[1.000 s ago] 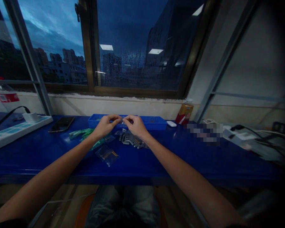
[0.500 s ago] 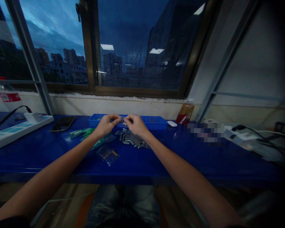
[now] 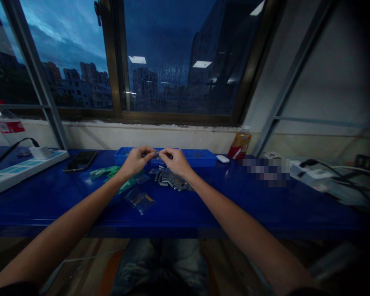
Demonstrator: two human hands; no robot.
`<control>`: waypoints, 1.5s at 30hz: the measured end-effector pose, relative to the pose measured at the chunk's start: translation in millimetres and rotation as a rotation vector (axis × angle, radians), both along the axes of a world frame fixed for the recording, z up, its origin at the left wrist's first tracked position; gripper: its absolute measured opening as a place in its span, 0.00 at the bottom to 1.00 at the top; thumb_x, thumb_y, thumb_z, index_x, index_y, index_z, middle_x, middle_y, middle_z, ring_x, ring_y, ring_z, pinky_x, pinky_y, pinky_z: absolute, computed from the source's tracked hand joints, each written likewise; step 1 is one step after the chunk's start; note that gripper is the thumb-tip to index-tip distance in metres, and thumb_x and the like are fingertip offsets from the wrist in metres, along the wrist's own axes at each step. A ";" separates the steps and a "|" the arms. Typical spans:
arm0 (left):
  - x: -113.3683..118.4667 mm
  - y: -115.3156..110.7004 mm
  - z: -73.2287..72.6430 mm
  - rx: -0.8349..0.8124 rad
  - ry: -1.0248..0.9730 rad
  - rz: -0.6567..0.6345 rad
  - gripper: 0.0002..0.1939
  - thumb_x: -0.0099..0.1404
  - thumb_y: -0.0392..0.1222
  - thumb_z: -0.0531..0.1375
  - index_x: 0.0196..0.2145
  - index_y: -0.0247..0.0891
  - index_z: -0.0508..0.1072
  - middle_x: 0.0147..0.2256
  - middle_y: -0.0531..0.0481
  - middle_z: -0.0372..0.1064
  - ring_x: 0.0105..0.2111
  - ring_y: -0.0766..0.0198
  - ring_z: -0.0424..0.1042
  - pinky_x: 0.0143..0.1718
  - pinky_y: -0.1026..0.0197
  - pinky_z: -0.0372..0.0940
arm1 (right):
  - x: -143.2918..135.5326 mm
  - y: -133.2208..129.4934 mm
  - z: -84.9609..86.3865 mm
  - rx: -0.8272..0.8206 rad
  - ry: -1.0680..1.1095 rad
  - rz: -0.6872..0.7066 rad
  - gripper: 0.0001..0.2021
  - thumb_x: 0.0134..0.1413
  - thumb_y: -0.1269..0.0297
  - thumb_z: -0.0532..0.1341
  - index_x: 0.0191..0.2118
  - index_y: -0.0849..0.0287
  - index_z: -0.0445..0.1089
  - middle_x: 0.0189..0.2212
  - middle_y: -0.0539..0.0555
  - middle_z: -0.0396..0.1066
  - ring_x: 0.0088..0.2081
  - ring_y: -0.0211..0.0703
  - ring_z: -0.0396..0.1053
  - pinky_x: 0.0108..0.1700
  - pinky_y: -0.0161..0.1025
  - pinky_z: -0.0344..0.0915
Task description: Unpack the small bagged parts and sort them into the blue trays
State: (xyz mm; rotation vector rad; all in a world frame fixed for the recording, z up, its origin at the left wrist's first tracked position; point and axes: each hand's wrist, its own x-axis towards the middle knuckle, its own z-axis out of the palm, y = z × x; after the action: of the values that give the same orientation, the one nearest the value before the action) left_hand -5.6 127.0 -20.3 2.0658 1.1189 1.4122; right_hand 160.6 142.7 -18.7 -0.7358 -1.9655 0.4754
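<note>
My left hand (image 3: pixel 137 160) and my right hand (image 3: pixel 175 160) meet above the front edge of a blue tray (image 3: pixel 200 158), thumbs and fingers pinched. Between the fingertips is something tiny, too small to name. Below my right hand lies a heap of small grey metal cylinders (image 3: pixel 169 180). Green slender pieces (image 3: pixel 106 172) lie beside and partly behind my left wrist. Nearer to me, small clear plastic bags (image 3: pixel 141 200) hold thin brass-coloured pieces.
A phone (image 3: pixel 80 160) and a white power strip (image 3: pixel 27 169) lie on the left of the blue table (image 3: pixel 185 209). At the back right are a white case (image 3: pixel 223 158) and a drink bottle (image 3: pixel 240 144); further right, another power strip with cables (image 3: pixel 311 172). A red-capped bottle (image 3: pixel 8 125) stands far left.
My fingertips have come closer together over the tray, the right ones shifting slightly left. The view has shifted a little; the things on the table stay in place.
</note>
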 end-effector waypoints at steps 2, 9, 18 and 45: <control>-0.5 0.2 0.6 -0.001 0.006 -0.003 0.13 0.56 0.46 0.57 0.32 0.32 0.72 0.30 0.47 0.72 0.31 0.63 0.69 0.36 0.61 0.61 | 0.0 1.1 -0.7 0.018 -0.006 0.006 0.12 0.50 0.62 0.53 0.28 0.63 0.69 0.23 0.50 0.68 0.27 0.35 0.62 0.30 0.32 0.56; 1.0 0.6 0.2 -0.040 -0.014 -0.014 0.12 0.56 0.46 0.57 0.31 0.33 0.70 0.29 0.47 0.71 0.31 0.64 0.68 0.37 0.60 0.62 | -0.2 0.9 -0.3 0.018 -0.009 -0.037 0.10 0.49 0.65 0.53 0.25 0.63 0.69 0.21 0.50 0.66 0.26 0.35 0.61 0.30 0.32 0.56; 7.9 -11.0 3.4 0.011 0.043 -0.009 0.14 0.57 0.47 0.56 0.33 0.31 0.70 0.31 0.46 0.71 0.32 0.63 0.69 0.34 0.62 0.62 | -2.0 -6.1 3.0 0.071 0.032 -0.141 0.06 0.41 0.69 0.55 0.19 0.62 0.65 0.15 0.46 0.59 0.21 0.32 0.56 0.25 0.30 0.51; 4.4 -5.2 0.4 0.076 0.170 0.120 0.11 0.57 0.41 0.56 0.36 0.33 0.72 0.33 0.46 0.73 0.33 0.62 0.71 0.36 0.61 0.64 | -1.0 2.9 -2.8 -0.028 0.018 0.005 0.10 0.48 0.62 0.53 0.27 0.63 0.67 0.19 0.47 0.62 0.23 0.32 0.58 0.27 0.31 0.54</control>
State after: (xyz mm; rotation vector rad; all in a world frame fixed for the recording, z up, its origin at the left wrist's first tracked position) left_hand -1.2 121.8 -19.9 2.2409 1.2947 1.3741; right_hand 159.6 145.5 -21.5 -0.7417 -1.9477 0.5117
